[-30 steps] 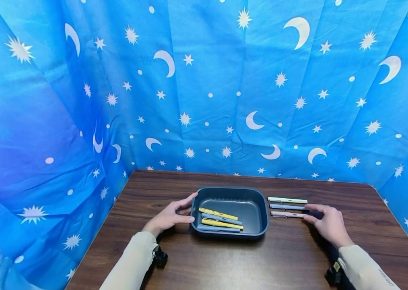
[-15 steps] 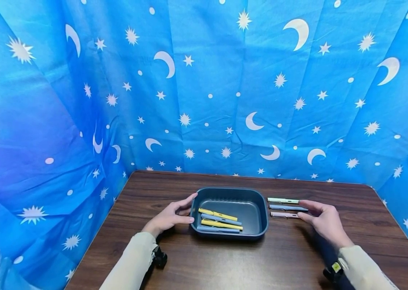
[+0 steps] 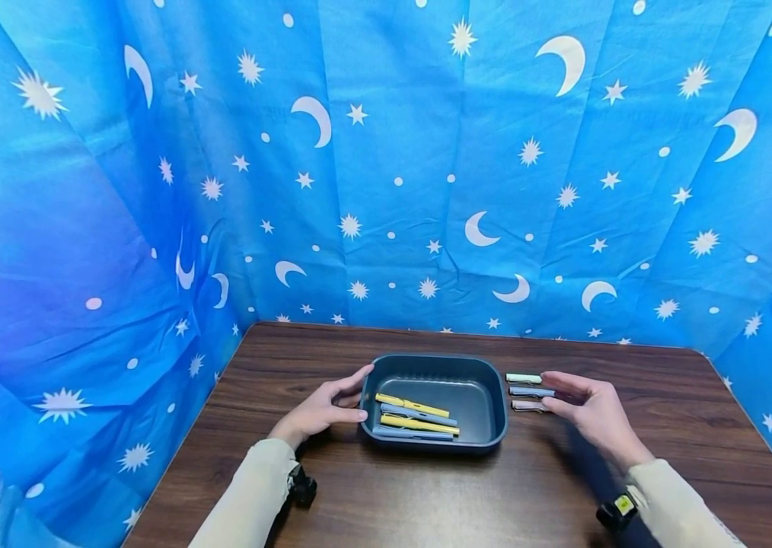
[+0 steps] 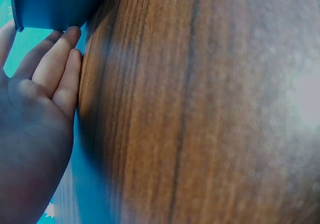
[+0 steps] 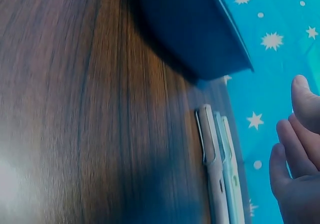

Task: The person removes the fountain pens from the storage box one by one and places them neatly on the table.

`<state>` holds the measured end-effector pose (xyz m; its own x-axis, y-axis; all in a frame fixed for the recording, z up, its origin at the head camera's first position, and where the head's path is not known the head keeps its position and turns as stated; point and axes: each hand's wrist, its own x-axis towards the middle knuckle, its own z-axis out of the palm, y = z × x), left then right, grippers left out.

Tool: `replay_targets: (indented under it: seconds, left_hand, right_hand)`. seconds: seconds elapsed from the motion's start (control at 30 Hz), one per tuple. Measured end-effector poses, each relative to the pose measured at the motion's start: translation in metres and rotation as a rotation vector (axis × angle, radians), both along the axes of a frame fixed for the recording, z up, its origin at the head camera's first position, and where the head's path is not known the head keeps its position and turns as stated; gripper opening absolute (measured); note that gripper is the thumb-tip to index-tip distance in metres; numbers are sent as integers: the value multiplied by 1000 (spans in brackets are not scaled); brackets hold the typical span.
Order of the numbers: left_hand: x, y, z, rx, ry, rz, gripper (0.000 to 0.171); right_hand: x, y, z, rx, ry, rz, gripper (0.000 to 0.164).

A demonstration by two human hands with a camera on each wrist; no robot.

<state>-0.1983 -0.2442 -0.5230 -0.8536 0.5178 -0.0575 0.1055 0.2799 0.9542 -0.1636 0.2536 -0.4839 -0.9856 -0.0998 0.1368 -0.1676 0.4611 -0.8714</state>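
A dark blue-grey rectangular dish [image 3: 482, 417] sits on the table with yellow pens [image 3: 420, 423] and blue pens [image 3: 415, 434] lying in it. My left hand [image 3: 317, 411] touches the dish's left end, thumb near the front corner and fingers reaching to the back one. To the dish's right lie three pens side by side: pale green [image 3: 521, 378], blue [image 3: 530, 393] and pale pink [image 3: 528, 406]. Over their right ends hovers my right hand [image 3: 594, 415], thumb and fingers apart and hiding part of the pens. In the right wrist view that hand [image 5: 302, 169] holds nothing.
The dark wood-grain table [image 3: 468, 495] extends to both sides and to the front. Behind it and on its sides hangs a blue curtain [image 3: 400, 137] with white moons and stars. Black wrist cameras [image 3: 302, 487] are strapped at both sleeves.
My right hand has moved left along the three pens, from their right ends toward the dish, covering more of them. My left hand, the dish and the pens stay put.
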Motion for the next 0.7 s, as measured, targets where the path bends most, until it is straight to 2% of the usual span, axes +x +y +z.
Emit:
replay_targets:
  seconds: [0.2,0.7]
  left_hand:
    - [0,0,0,-4,-11,7,79]
    - [0,-1,-2,1,-10,7,80]
  right_hand:
    - [0,-12,6,-37,-22,47,49]
    - [-11,-61,15,-177,-53,158,48]
